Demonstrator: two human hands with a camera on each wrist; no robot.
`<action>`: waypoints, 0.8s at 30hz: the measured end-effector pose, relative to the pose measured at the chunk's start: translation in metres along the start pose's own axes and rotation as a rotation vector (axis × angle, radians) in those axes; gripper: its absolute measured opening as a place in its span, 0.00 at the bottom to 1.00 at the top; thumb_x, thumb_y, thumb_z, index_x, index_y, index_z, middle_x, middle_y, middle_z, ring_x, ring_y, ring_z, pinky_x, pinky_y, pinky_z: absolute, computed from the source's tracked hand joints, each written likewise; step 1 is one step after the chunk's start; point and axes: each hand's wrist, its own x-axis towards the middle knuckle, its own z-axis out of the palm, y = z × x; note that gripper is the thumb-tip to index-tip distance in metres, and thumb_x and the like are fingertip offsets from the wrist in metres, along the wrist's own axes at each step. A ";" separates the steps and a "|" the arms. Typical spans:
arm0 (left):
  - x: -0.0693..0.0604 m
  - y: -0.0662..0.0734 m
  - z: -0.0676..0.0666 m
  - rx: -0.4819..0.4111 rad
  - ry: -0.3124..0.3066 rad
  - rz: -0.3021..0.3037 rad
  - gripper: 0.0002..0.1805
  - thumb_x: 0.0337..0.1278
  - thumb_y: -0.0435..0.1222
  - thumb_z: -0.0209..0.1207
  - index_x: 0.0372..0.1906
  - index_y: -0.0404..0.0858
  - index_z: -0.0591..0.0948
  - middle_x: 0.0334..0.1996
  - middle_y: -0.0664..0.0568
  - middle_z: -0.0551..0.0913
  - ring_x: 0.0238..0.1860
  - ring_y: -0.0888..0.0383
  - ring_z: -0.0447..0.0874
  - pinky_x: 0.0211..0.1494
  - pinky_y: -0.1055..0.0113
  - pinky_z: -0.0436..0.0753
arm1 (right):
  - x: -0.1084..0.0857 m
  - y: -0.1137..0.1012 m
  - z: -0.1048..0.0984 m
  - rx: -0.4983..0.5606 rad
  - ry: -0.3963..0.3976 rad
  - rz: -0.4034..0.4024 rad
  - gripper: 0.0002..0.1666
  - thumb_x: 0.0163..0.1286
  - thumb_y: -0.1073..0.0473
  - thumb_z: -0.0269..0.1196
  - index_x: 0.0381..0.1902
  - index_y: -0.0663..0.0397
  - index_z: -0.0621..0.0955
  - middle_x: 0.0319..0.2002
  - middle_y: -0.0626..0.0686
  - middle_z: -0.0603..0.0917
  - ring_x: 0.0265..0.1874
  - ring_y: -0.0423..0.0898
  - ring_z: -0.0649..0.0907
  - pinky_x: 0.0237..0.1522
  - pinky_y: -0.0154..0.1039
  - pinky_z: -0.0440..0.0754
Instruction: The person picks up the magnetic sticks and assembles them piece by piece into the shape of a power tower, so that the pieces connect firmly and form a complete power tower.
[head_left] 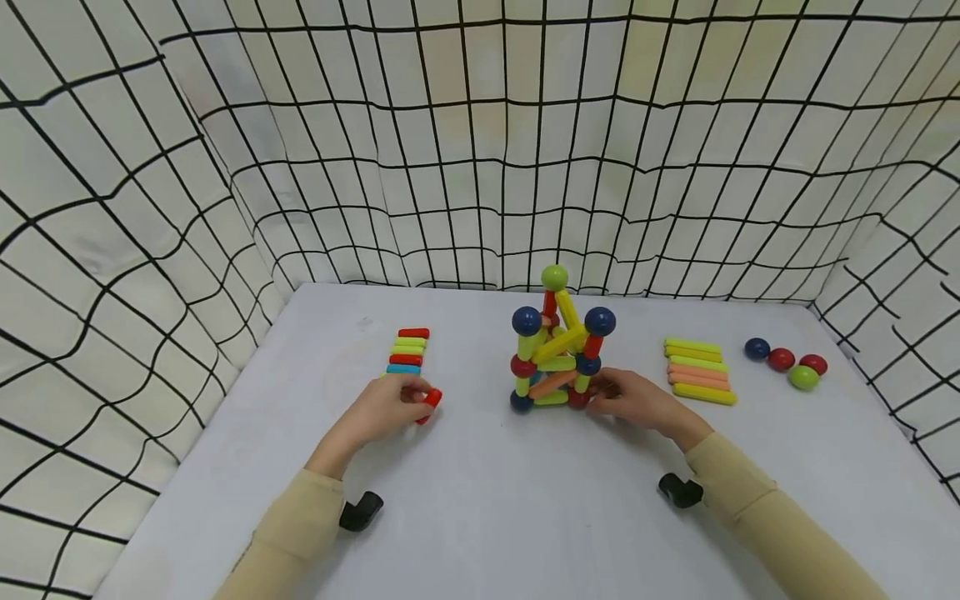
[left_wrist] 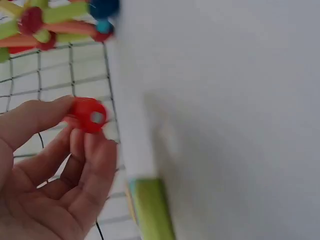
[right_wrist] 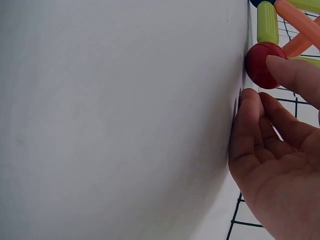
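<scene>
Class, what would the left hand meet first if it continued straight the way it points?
The left hand, holding a red stick, would probably meet the ball-and-stick structure first; depth leaves the exact spot unclear.

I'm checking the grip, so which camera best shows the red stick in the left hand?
Left wrist: the red stick looks largest, its end visible. Head shows it small, partly covered; right wrist doesn't show it.

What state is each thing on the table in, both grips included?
Left grip: pinching a red rod.
Right grip: thumb at red bottom ball.
Structure: assembled, standing.
Left-side rods: loose, laid side by side.
Right-side rods: loose, laid side by side.
Loose balls: clustered beside right-side rods.
</scene>
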 end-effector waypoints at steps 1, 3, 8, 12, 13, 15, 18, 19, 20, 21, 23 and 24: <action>0.004 0.008 0.000 -0.069 -0.007 -0.006 0.16 0.59 0.36 0.64 0.51 0.34 0.81 0.38 0.50 0.81 0.41 0.55 0.78 0.44 0.63 0.80 | 0.000 0.000 0.000 -0.004 0.000 -0.005 0.25 0.68 0.57 0.63 0.61 0.57 0.74 0.53 0.55 0.80 0.48 0.50 0.77 0.55 0.47 0.76; 0.012 0.025 0.000 -0.210 -0.031 -0.003 0.19 0.61 0.39 0.63 0.54 0.34 0.79 0.42 0.48 0.82 0.43 0.53 0.81 0.51 0.59 0.78 | 0.000 -0.002 0.001 -0.013 0.001 -0.004 0.25 0.68 0.57 0.63 0.62 0.57 0.75 0.52 0.55 0.80 0.47 0.50 0.77 0.54 0.46 0.77; 0.035 0.065 -0.004 -0.494 -0.093 0.015 0.23 0.66 0.40 0.59 0.61 0.33 0.73 0.52 0.43 0.79 0.49 0.46 0.82 0.62 0.54 0.75 | 0.001 -0.004 0.003 -0.030 0.008 0.020 0.25 0.68 0.55 0.64 0.61 0.55 0.75 0.49 0.53 0.80 0.46 0.50 0.77 0.51 0.45 0.77; 0.059 0.089 -0.008 -0.748 -0.076 0.005 0.24 0.67 0.37 0.58 0.62 0.29 0.72 0.55 0.40 0.77 0.50 0.47 0.82 0.58 0.60 0.79 | 0.001 -0.004 0.003 -0.030 0.015 0.026 0.26 0.67 0.55 0.64 0.61 0.56 0.75 0.50 0.53 0.80 0.46 0.50 0.77 0.51 0.45 0.77; 0.064 0.094 -0.009 -0.800 -0.072 0.006 0.24 0.67 0.37 0.58 0.62 0.28 0.72 0.55 0.40 0.76 0.50 0.48 0.82 0.56 0.61 0.80 | 0.002 -0.003 0.003 -0.029 0.016 0.026 0.26 0.67 0.55 0.64 0.61 0.56 0.75 0.50 0.53 0.80 0.46 0.50 0.77 0.51 0.44 0.77; 0.074 0.102 -0.010 -0.863 -0.075 0.015 0.23 0.68 0.37 0.59 0.61 0.28 0.73 0.55 0.40 0.76 0.49 0.49 0.81 0.55 0.62 0.81 | 0.003 -0.002 0.004 -0.034 0.014 0.022 0.26 0.68 0.55 0.64 0.61 0.56 0.75 0.50 0.54 0.80 0.45 0.50 0.77 0.50 0.43 0.77; 0.084 0.114 -0.009 -0.875 -0.097 0.041 0.23 0.67 0.39 0.59 0.60 0.28 0.75 0.54 0.40 0.77 0.49 0.50 0.81 0.56 0.63 0.80 | 0.005 0.000 0.004 -0.043 0.014 0.021 0.26 0.67 0.54 0.65 0.60 0.56 0.75 0.49 0.53 0.80 0.45 0.49 0.77 0.50 0.42 0.77; 0.086 0.117 -0.008 -0.870 -0.105 0.046 0.23 0.67 0.39 0.59 0.59 0.28 0.75 0.54 0.41 0.78 0.50 0.50 0.81 0.57 0.62 0.80 | 0.005 0.000 0.004 -0.044 0.017 0.022 0.26 0.67 0.54 0.65 0.60 0.56 0.75 0.49 0.53 0.80 0.44 0.49 0.77 0.50 0.42 0.77; 0.088 0.121 -0.007 -0.866 -0.114 0.050 0.23 0.67 0.40 0.59 0.59 0.28 0.75 0.54 0.41 0.78 0.50 0.50 0.80 0.58 0.62 0.79 | 0.005 0.000 0.004 -0.046 0.018 0.020 0.26 0.67 0.54 0.65 0.60 0.56 0.75 0.49 0.53 0.80 0.45 0.49 0.77 0.50 0.43 0.77; 0.089 0.124 -0.007 -0.864 -0.123 0.048 0.23 0.67 0.40 0.60 0.59 0.29 0.75 0.54 0.41 0.78 0.51 0.50 0.80 0.59 0.62 0.79 | 0.004 0.000 0.003 -0.049 0.019 0.016 0.26 0.67 0.54 0.65 0.60 0.56 0.75 0.49 0.53 0.80 0.45 0.49 0.77 0.50 0.43 0.76; 0.092 0.129 -0.005 -0.861 -0.133 0.040 0.24 0.66 0.40 0.60 0.59 0.29 0.75 0.54 0.41 0.78 0.52 0.49 0.79 0.60 0.61 0.78 | 0.004 0.000 0.003 -0.048 0.022 0.009 0.26 0.67 0.54 0.65 0.60 0.57 0.75 0.49 0.53 0.80 0.45 0.49 0.77 0.51 0.44 0.76; 0.092 0.131 -0.004 -0.858 -0.137 0.034 0.24 0.66 0.41 0.60 0.59 0.30 0.75 0.54 0.42 0.79 0.52 0.49 0.79 0.60 0.61 0.78 | 0.003 0.000 0.003 -0.048 0.024 0.007 0.26 0.67 0.54 0.65 0.60 0.57 0.75 0.48 0.53 0.80 0.45 0.49 0.76 0.51 0.44 0.77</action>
